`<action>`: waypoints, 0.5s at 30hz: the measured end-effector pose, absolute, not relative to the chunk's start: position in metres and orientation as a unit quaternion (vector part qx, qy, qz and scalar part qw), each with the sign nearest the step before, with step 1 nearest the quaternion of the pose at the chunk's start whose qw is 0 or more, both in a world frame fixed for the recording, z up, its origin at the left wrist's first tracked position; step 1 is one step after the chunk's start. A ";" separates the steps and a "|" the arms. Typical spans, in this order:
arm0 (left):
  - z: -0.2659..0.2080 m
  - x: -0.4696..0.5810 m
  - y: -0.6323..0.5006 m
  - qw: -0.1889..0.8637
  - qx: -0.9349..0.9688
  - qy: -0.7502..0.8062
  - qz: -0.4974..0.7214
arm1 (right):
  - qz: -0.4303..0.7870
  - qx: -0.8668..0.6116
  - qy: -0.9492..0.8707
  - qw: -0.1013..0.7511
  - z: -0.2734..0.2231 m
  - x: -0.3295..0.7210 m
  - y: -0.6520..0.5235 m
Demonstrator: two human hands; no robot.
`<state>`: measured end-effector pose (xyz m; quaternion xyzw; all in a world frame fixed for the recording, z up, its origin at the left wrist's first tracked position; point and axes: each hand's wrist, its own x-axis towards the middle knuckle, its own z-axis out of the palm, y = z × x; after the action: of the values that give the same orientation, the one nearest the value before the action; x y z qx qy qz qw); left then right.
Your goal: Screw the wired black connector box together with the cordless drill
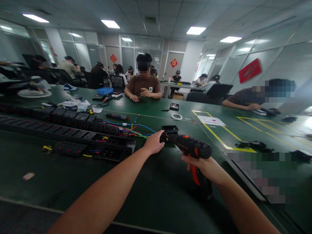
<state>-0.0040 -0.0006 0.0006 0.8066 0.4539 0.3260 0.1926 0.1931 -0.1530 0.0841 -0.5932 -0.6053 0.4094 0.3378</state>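
My right hand (198, 162) is wrapped round the grip of a black and orange cordless drill (192, 145), its nose pointing left. My left hand (155, 142) is closed on a small black part (163, 137) in front of the drill's nose; its exact kind is too small to tell. Just behind them lies a black rectangular frame (170, 128). Coloured wires (131, 131) run from the left toward my left hand. Long black power strips (60, 128) with rows of sockets stretch across the left, and a short socket piece (69, 148) lies in front of them.
A dark pen-shaped tool (117, 117), a white ring (176, 116) and a blue basket (104, 91) are on the green table (136, 198). Yellow tape (219, 141) and a white sheet (211, 120) are at right. A person (143, 84) sits opposite; another works at right.
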 end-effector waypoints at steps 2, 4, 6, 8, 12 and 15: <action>0.001 -0.004 -0.001 0.191 0.807 0.453 0.327 | 0.408 -0.592 -0.605 0.342 0.085 0.193 -0.153; 0.001 -0.004 0.000 0.189 0.808 0.452 0.327 | 0.410 -0.589 -0.605 0.344 0.084 0.193 -0.153; 0.000 -0.004 0.000 0.188 0.809 0.451 0.327 | 0.412 -0.586 -0.609 0.341 0.082 0.194 -0.152; 0.000 -0.004 0.000 0.189 0.809 0.450 0.329 | 0.414 -0.583 -0.613 0.336 0.080 0.195 -0.151; 0.000 -0.004 0.000 0.192 0.806 0.452 0.330 | 0.410 -0.584 -0.619 0.328 0.078 0.197 -0.149; 0.000 -0.004 -0.001 0.193 0.806 0.453 0.329 | 0.403 -0.583 -0.628 0.322 0.079 0.198 -0.149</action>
<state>-0.0043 -0.0010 0.0005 0.8058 0.4531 0.3290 0.1927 0.1975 -0.1490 0.0792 -0.5832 -0.6277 0.4027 0.3221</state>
